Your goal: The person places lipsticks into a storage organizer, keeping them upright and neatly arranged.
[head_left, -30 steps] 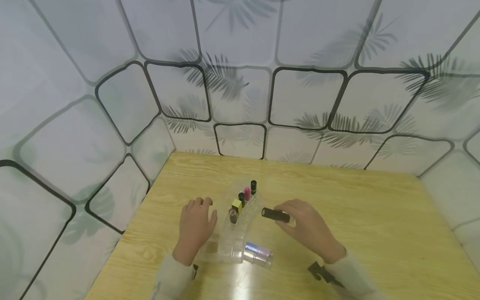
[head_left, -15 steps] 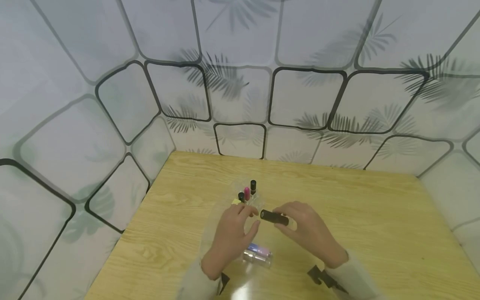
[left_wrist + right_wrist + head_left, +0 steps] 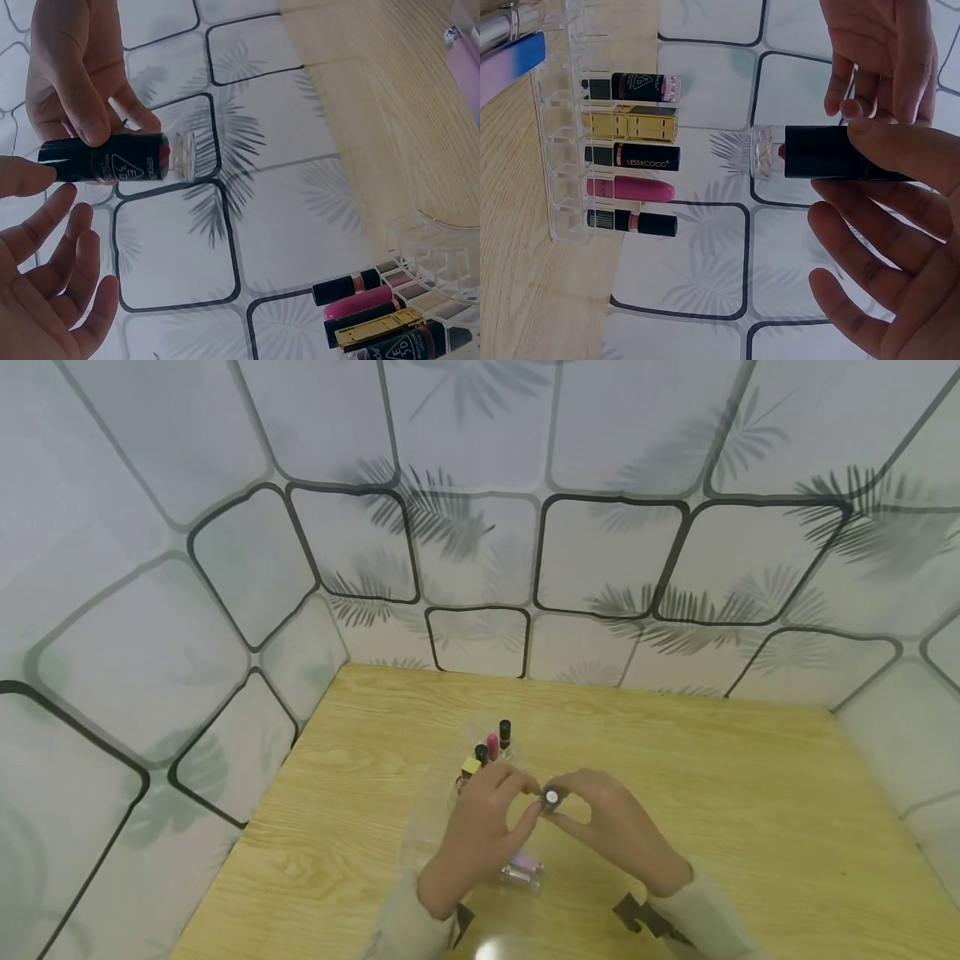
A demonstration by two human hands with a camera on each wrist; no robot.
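My right hand (image 3: 618,822) pinches a black lipstick tube (image 3: 817,150) with a clear, faceted end, thumb on one side and fingers on the other. In the left wrist view, white lettering shows on the tube and its clear end points right. My left hand (image 3: 483,822) has come close beside it. Its fingertips are right at the tube's black end in the left wrist view, the other fingers loosely bent. Left of the hands stands a clear curved organizer (image 3: 431,244) holding several lipsticks, among them a pink one (image 3: 634,189) and a gold one (image 3: 630,124).
A blue-to-pink tube (image 3: 527,862) and a shiny silvery tube (image 3: 519,878) lie on the wood-grain table (image 3: 712,777), partly behind the left hand. A patterned wall covering (image 3: 480,552) rises behind the table and along its sides.
My left hand has moved right, from beside the organizer to the lipstick. My right hand has stayed nearly in place and turned the tube so that its end faces the head camera.
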